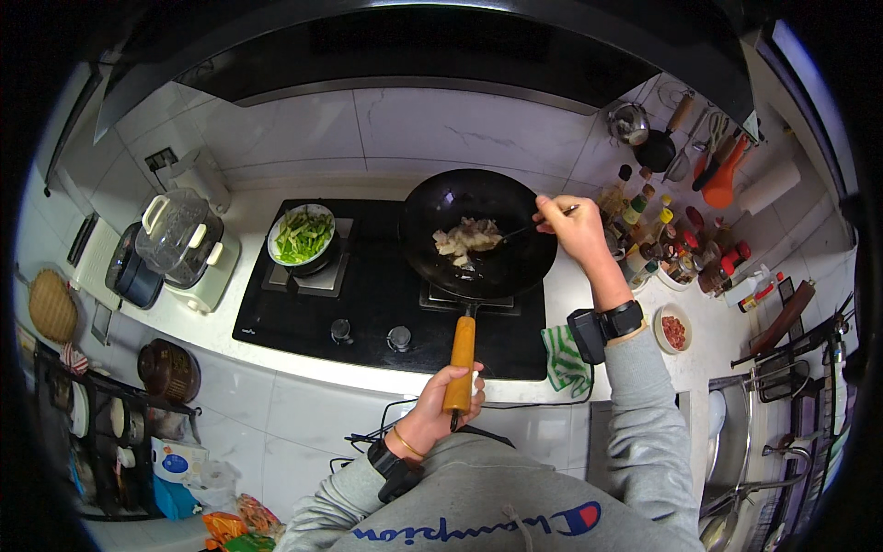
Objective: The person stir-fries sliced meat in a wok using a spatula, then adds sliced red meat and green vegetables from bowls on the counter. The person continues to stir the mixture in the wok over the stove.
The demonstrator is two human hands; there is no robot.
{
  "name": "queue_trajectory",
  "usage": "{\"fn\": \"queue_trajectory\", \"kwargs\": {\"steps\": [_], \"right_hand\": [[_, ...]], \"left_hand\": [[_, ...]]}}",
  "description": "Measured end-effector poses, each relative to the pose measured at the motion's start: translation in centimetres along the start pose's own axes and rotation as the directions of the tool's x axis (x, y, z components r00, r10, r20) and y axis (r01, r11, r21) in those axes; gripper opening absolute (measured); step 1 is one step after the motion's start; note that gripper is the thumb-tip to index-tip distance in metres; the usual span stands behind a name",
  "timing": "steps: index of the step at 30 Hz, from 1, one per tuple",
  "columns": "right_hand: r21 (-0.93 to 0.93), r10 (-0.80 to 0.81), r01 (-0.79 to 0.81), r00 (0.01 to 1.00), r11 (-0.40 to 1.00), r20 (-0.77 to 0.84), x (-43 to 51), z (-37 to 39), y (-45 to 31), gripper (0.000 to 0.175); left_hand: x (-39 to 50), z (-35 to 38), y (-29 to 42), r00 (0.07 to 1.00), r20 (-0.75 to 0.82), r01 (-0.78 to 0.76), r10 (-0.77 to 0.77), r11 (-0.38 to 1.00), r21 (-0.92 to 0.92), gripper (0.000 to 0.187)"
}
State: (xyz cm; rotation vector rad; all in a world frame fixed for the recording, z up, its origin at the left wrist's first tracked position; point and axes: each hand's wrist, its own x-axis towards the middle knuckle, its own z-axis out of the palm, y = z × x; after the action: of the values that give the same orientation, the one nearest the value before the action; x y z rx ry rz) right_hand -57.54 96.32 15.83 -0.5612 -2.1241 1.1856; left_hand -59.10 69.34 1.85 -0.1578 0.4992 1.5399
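Observation:
A black wok (pixel 441 207) sits over the right burner of a black glass hob (pixel 379 290). Its wooden handle (pixel 461 352) points towards me, and my left hand (pixel 441 400) is wrapped around the handle's near end. My right hand (pixel 572 224) grips the end of a metal cooking utensil (pixel 528 228) from above. The utensil's tip reaches into a heap of pale meat pieces (pixel 468 238) in the middle of the wok; its head is partly hidden there. Some liquid glistens below the meat.
A bowl of chopped green vegetables (pixel 302 236) stands on the left burner. At right are a small bowl of raw red meat (pixel 672 330), several seasoning bottles (pixel 638 207) and a green-striped cloth (pixel 567 362). A steamer (pixel 186 241) stands left; a sink (pixel 731 428) lies right.

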Motion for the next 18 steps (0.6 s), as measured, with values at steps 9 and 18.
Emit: {"fn": "queue_trajectory", "kwargs": {"steps": [9,18], "right_hand": [[0.289,0.068,-0.012,0.981,0.957,-0.184,-1.0,1.6,4.9,0.031],[0.258,-0.023,0.055,0.992,0.964,-0.125,-10.9,1.8,9.9,0.011]], "left_hand": [[0.0,0.1,0.0,1.0,-0.03,0.001,-0.003,0.999,-0.037,0.03],[0.0,0.1,-0.1,1.0,-0.015,0.0,0.0,1.0,-0.016,0.032]]}}
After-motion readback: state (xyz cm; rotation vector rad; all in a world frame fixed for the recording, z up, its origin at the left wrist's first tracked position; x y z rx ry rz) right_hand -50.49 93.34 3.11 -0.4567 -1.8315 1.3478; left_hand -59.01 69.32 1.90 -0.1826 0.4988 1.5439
